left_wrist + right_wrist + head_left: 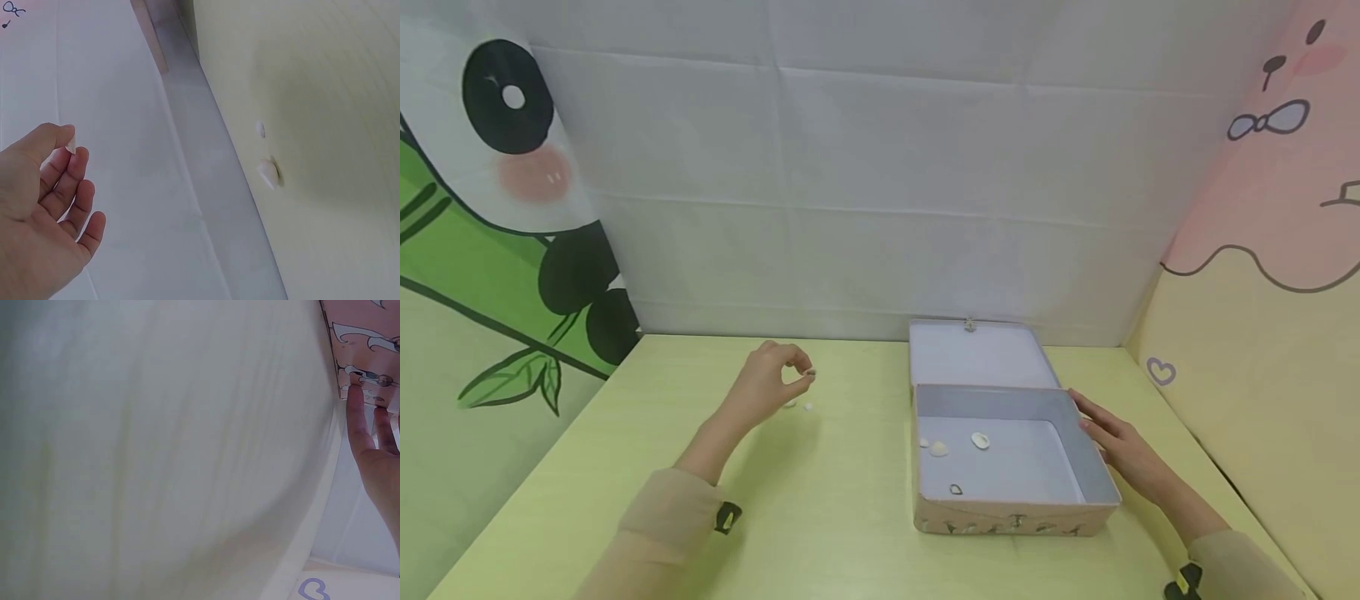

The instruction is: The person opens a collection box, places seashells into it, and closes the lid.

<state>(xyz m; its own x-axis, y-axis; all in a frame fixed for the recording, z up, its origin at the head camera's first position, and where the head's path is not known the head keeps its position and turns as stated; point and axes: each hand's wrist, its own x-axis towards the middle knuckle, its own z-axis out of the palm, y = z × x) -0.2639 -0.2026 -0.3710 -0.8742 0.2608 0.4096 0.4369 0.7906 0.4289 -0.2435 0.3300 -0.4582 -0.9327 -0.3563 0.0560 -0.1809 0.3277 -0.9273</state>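
Observation:
Raised over the table's left half, my left hand (763, 383) pinches a small whitish shell (71, 144) between thumb and index finger. Two pale shells lie on the tabletop below it, a small one (260, 129) and a larger one (269, 174). To the right stands a pinkish box (1007, 518) with its lid (977, 354) tipped back. Inside are a ribbed shell (938, 449), an oval shell (981, 441), a pale piece by the left wall and a small dark-edged outline (956, 490). My right hand (1123, 450) touches the box's right side with extended fingers.
The pale yellow table (835, 533) meets a white cloth wall (850, 167) behind. A panda-patterned panel (512, 275) rises at the left, a pink and cream one (1262, 350) at the right. A metal clasp (970, 324) sits on the lid's far edge.

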